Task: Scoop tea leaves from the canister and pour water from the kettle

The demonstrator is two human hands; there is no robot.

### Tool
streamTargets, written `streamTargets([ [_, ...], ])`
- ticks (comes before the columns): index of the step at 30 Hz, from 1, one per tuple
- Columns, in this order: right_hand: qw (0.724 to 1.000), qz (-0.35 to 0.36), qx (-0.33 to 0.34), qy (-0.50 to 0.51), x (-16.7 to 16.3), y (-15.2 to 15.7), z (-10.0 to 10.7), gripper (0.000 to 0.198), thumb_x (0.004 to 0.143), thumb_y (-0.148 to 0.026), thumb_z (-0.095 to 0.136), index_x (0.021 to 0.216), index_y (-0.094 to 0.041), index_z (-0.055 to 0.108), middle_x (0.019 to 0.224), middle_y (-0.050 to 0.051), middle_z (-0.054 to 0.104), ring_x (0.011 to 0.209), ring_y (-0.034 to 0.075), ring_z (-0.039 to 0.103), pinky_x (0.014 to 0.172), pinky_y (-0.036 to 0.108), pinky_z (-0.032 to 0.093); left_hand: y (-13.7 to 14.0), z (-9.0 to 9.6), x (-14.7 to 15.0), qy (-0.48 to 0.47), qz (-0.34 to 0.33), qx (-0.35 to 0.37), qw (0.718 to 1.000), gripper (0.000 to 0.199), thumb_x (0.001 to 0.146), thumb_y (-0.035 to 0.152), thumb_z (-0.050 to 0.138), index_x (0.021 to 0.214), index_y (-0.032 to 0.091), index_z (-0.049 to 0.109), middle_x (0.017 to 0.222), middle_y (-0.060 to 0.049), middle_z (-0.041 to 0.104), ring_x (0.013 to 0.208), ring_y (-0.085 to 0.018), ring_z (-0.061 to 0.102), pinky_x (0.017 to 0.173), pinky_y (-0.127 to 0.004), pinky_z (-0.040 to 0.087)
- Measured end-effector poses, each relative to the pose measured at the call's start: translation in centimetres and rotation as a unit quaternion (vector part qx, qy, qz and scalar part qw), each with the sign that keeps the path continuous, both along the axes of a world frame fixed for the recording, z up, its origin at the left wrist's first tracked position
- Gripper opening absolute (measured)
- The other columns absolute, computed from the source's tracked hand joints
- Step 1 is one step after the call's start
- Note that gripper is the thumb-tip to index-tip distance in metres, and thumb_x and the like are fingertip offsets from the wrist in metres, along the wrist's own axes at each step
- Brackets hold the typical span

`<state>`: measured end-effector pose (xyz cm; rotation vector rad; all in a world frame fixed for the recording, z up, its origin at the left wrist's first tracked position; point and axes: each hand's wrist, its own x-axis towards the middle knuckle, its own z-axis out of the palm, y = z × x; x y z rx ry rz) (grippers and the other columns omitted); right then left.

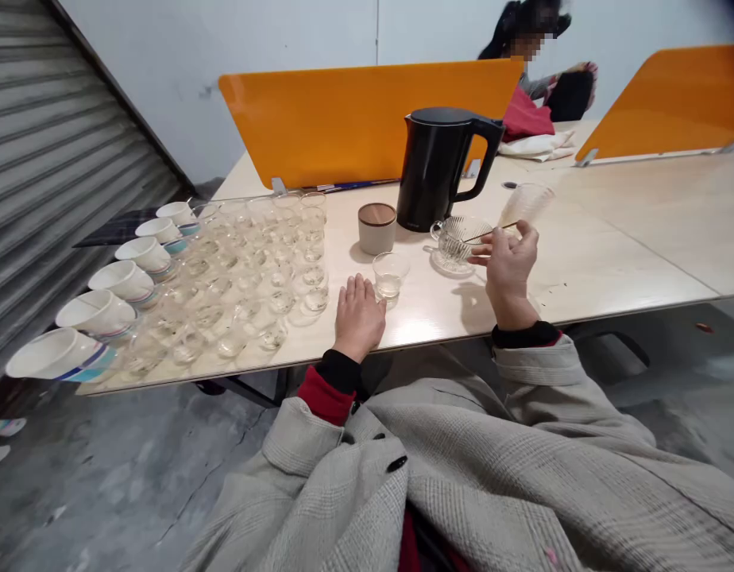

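My left hand (359, 318) lies flat on the table, fingers stretched out, beside a clear plastic cup (389, 278) with a little pale liquid in it. My right hand (510, 266) is raised and pinches a thin dark stick (477, 237), possibly a spoon handle. The stick slants down to the left over a ribbed glass cup (462, 232); whether its end is inside the cup I cannot tell. That cup has a side handle and stands on a glass saucer (453, 264).
Many clear plastic cups (248, 278) with liquid stand in rows at left, bordered by nested paper cups (98, 311). A lidded grey jar (377, 230), a black kettle (432, 167) and stacked plastic cups (527, 202) stand further back. Behind the orange divider (343, 119), another person handles cloth.
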<state>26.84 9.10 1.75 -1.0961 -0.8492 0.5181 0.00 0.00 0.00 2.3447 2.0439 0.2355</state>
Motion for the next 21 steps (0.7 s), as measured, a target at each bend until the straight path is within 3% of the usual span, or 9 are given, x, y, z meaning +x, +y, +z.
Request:
streamTargets([
  [4,1.0,-0.007,-0.001,0.022,0.4,0.8,0.3,0.029,0.1,-0.036,0.067,0.109,-0.028,0.041,0.074,-0.011,0.059,0.051,0.01,0.063,0.045,0.02,0.057,0.0,-0.1,0.0,-0.003,0.002,0.003,1.0,0.065,0.112,0.037,0.034,0.165,0.001,0.042,0.177,-0.022,0.034,0.168,-0.033,0.028,0.137,-0.049,0.024],
  [9,1.0,0.013,-0.022,0.001,-0.4,0.9,0.7,0.02,0.101,-0.034,0.064,0.095,-0.025,0.048,0.065,-0.01,0.056,0.049,0.009,0.063,0.047,0.019,0.057,0.0,0.0,-0.1,0.004,-0.002,0.0,1.0,0.065,0.112,0.037,0.035,0.164,-0.002,0.042,0.176,-0.024,0.034,0.167,-0.034,0.028,0.137,-0.049,0.024],
  [12,1.0,0.017,-0.017,-0.017,-0.7,0.4,0.9,0.02,0.103,-0.036,0.063,0.093,-0.022,0.053,0.065,-0.008,0.058,0.049,0.009,0.064,0.047,0.02,0.057,0.0,-0.1,-0.1,0.01,-0.005,0.001,1.0,0.065,0.112,0.037,0.035,0.164,-0.002,0.042,0.177,-0.023,0.034,0.167,-0.034,0.028,0.137,-0.048,0.023],
  [21,0.994,-0.007,0.101,-0.035,-0.8,-4.2,3.2,0.029,0.105,-0.051,0.061,0.1,-0.024,0.054,0.072,-0.007,0.063,0.051,0.01,0.064,0.05,0.024,0.06,0.1,-0.4,-0.2,0.012,-0.004,0.013,1.0,0.064,0.112,0.036,0.034,0.164,-0.001,0.043,0.176,-0.023,0.034,0.167,-0.034,0.03,0.137,-0.048,0.024],
])
